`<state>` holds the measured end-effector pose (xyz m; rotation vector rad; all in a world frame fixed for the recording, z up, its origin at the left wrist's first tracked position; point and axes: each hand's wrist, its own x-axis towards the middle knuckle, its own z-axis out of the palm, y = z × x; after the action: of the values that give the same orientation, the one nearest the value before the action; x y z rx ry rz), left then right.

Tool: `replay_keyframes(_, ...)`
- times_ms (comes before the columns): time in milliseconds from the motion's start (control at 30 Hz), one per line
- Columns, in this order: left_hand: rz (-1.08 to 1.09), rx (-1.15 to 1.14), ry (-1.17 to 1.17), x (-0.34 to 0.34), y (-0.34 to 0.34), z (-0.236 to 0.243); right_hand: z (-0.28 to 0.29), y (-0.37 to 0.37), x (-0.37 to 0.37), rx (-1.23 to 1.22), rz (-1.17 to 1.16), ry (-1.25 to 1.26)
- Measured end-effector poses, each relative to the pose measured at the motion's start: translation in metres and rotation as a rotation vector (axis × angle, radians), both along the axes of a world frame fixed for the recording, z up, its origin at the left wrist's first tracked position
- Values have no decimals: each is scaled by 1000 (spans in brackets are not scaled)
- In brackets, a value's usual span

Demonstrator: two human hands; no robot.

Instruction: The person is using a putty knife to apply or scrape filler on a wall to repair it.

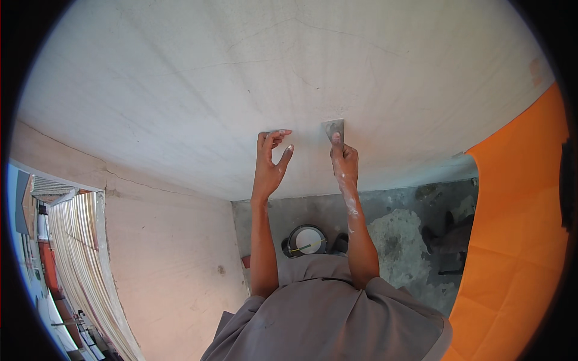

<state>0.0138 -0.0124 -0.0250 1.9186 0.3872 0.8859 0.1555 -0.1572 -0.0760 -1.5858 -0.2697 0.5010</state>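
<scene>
At the wall [289, 78], the right hand [345, 160] pinches a putty knife [333, 125] (maybe to press steadily); the empty left hand [270, 168] curls loosely.

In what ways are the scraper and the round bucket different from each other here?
The scraper is flat and narrows toward the hand; the bucket is round with a dark rim. The scraper is held in the right grip, up at the wall; the bucket is unheld, lower down. The scraper looks plain grey; the bucket shows white inside its rim.
</scene>
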Motion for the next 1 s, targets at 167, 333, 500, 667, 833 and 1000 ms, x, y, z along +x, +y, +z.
replay_keyframes(167,5,-9,-1,-3,1,-3,12,-14,9,-273,-78,-367)
replay_keyframes(333,3,-2,8,-4,4,-5,41,-23,10,-492,-101,-478)
replay_keyframes(500,-17,-2,6,-5,2,-2,17,-19,20,-384,12,-389)
replay_keyframes(667,-47,17,-1,0,4,-4,0,-5,14,-122,-13,-181)
replay_keyframes(833,-18,10,-2,-5,5,-7,62,-30,18,-568,-66,-495)
replay_keyframes(1000,-2,16,-3,-5,3,-5,61,-29,25,-548,25,-466)
